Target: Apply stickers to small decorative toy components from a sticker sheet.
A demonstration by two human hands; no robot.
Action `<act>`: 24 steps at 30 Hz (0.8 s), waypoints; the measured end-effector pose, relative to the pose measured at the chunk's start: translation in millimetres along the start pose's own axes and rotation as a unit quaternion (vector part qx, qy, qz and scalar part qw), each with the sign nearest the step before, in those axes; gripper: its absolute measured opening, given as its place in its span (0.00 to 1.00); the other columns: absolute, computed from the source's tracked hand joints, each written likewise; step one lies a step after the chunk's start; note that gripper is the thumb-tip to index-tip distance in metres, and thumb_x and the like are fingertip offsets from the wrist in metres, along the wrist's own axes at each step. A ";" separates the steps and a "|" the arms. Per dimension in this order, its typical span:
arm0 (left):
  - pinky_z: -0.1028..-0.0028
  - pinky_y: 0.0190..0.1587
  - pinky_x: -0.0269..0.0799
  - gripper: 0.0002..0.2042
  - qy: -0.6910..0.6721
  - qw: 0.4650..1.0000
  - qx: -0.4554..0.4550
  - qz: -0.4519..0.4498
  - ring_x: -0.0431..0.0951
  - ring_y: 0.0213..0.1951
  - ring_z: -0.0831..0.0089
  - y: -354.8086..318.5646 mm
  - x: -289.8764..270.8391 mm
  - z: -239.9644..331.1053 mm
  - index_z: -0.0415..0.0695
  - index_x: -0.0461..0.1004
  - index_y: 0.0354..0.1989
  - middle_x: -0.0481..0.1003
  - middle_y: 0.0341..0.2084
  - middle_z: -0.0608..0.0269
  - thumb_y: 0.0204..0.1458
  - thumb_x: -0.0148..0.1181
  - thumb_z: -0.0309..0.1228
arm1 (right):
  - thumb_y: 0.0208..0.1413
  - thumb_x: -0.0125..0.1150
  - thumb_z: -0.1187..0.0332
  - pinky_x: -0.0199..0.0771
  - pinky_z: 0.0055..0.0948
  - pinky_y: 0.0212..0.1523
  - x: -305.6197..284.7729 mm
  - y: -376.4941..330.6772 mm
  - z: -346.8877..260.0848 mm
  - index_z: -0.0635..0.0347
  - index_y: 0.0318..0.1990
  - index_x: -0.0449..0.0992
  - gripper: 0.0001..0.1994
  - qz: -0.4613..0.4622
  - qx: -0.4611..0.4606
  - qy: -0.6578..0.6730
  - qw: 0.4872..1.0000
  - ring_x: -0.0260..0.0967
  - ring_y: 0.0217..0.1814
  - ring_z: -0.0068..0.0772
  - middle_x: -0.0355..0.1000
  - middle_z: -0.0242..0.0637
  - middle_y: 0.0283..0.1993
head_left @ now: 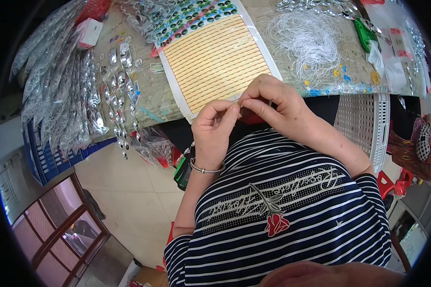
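Note:
My left hand [212,125] and my right hand [276,99] meet at the table's front edge, thumb and fingertips of each pinched together. Whatever lies between the fingertips is too small to make out. Just beyond them a yellow sticker sheet [215,60] with rows of red wavy lines lies flat, its white margin close to my fingers. Its far end lies against a sheet of green and black round stickers [196,19]. To the right of these sheets sits a loose tangle of white string [313,40].
Clear-wrapped silver twisted strips [57,86] pile up at the left, and a few loose silver spirals [122,105] hang over the edge. A small white box [89,33] rests on the pile. Below the table are a white basket [380,124] and a blue crate [48,160].

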State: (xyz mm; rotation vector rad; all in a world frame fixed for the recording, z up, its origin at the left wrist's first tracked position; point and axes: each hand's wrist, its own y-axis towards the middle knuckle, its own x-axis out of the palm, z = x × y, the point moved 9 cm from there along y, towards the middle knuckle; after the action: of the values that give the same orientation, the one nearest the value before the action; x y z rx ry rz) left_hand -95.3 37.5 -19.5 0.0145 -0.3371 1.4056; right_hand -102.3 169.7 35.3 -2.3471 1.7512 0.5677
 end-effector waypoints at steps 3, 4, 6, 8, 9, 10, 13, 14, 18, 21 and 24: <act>0.84 0.35 0.67 0.02 0.028 0.999 0.017 -0.017 0.71 0.30 0.85 0.8 0.7 2.7 0.35 0.73 0.34 0.74 0.27 0.67 0.52 0.58 0.20 | 0.55 0.57 0.76 0.68 0.24 0.36 -0.7 -1.5 2.7 0.66 0.35 0.73 0.03 0.013 -0.005 -0.006 1.000 0.68 0.34 0.30 0.69 0.37 0.33; 0.84 0.35 0.67 0.02 0.028 0.999 0.016 -0.017 0.71 0.30 0.85 0.8 0.4 1.6 0.35 0.73 0.34 0.74 0.27 0.67 0.52 0.58 0.20 | 0.55 0.57 0.76 0.68 0.24 0.36 -0.3 -1.5 2.8 0.66 0.35 0.73 0.03 0.013 -0.005 -0.006 1.000 0.68 0.34 0.30 0.69 0.37 0.33; 0.84 0.36 0.68 0.02 0.053 0.998 0.031 -0.017 0.71 0.30 0.84 0.7 0.4 2.6 0.35 0.74 0.33 0.74 0.28 0.67 0.52 0.58 0.20 | 0.54 0.57 0.76 0.68 0.24 0.34 -0.6 -1.5 1.8 0.66 0.34 0.73 0.03 0.017 -0.006 -0.021 1.000 0.68 0.33 0.30 0.69 0.38 0.32; 0.84 0.36 0.68 0.02 0.067 0.997 0.033 -0.015 0.72 0.30 0.84 0.5 -0.1 2.8 0.35 0.74 0.33 0.74 0.27 0.67 0.52 0.58 0.20 | 0.54 0.57 0.76 0.68 0.24 0.33 -0.7 -2.0 1.5 0.66 0.34 0.73 0.03 0.020 -0.007 -0.026 0.999 0.69 0.33 0.30 0.69 0.38 0.32; 0.84 0.36 0.68 0.02 0.081 0.996 0.035 -0.012 0.72 0.30 0.84 0.5 -0.4 3.2 0.36 0.74 0.32 0.74 0.27 0.67 0.52 0.58 0.20 | 0.53 0.58 0.76 0.68 0.24 0.33 -1.0 -2.3 1.1 0.66 0.34 0.73 0.03 0.023 -0.009 -0.030 0.999 0.69 0.32 0.31 0.69 0.38 0.32; 0.84 0.36 0.68 0.02 0.081 0.996 0.034 -0.013 0.72 0.30 0.84 0.7 -0.5 2.0 0.36 0.74 0.32 0.74 0.27 0.67 0.52 0.58 0.20 | 0.53 0.58 0.76 0.68 0.24 0.33 0.0 -2.2 1.9 0.66 0.34 0.73 0.03 0.023 -0.008 -0.030 0.999 0.69 0.32 0.31 0.69 0.38 0.32; 0.83 0.35 0.67 0.02 0.092 0.994 0.049 -0.018 0.71 0.29 0.84 1.4 -0.5 0.9 0.36 0.74 0.31 0.74 0.27 0.68 0.51 0.59 0.21 | 0.49 0.61 0.74 0.69 0.30 0.29 -3.9 -2.2 -1.1 0.63 0.32 0.74 0.04 0.055 -0.031 -0.037 0.997 0.69 0.30 0.39 0.68 0.39 0.29; 0.83 0.34 0.67 0.02 0.105 0.992 0.067 -0.021 0.71 0.29 0.84 1.2 -0.3 3.2 0.36 0.74 0.31 0.74 0.26 0.68 0.51 0.59 0.21 | 0.50 0.60 0.75 0.69 0.27 0.30 -2.7 -2.0 -2.6 0.64 0.33 0.74 0.04 0.047 -0.036 -0.047 0.997 0.69 0.31 0.35 0.68 0.39 0.30; 0.83 0.32 0.67 0.02 0.127 0.987 0.096 -0.025 0.70 0.27 0.83 1.8 0.2 4.5 0.37 0.74 0.31 0.73 0.26 0.67 0.50 0.60 0.21 | 0.50 0.60 0.76 0.69 0.25 0.30 -1.3 -2.6 -3.0 0.65 0.33 0.75 0.03 0.042 -0.046 -0.076 0.995 0.70 0.30 0.33 0.69 0.38 0.30; 0.81 0.32 0.67 0.02 0.159 0.981 0.109 -0.037 0.71 0.27 0.80 1.8 0.1 4.2 0.37 0.73 0.31 0.73 0.25 0.65 0.50 0.60 0.20 | 0.49 0.61 0.76 0.69 0.27 0.28 -0.8 -2.4 -5.8 0.65 0.32 0.75 0.03 0.031 -0.057 -0.113 0.992 0.70 0.29 0.35 0.69 0.38 0.30; 0.80 0.31 0.67 0.02 0.217 0.965 0.141 -0.049 0.72 0.27 0.77 -0.6 3.8 11.2 0.36 0.73 0.31 0.73 0.26 0.62 0.49 0.59 0.20 | 0.46 0.62 0.76 0.70 0.29 0.27 1.1 -0.5 -7.1 0.64 0.31 0.76 0.04 0.027 -0.067 -0.142 0.987 0.70 0.29 0.38 0.68 0.38 0.28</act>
State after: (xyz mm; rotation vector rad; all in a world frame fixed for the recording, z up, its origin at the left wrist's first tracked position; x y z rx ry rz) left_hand -96.7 38.8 -7.8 -0.0419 0.2257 1.3085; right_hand -100.2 166.5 41.3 -2.1737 1.6968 1.0015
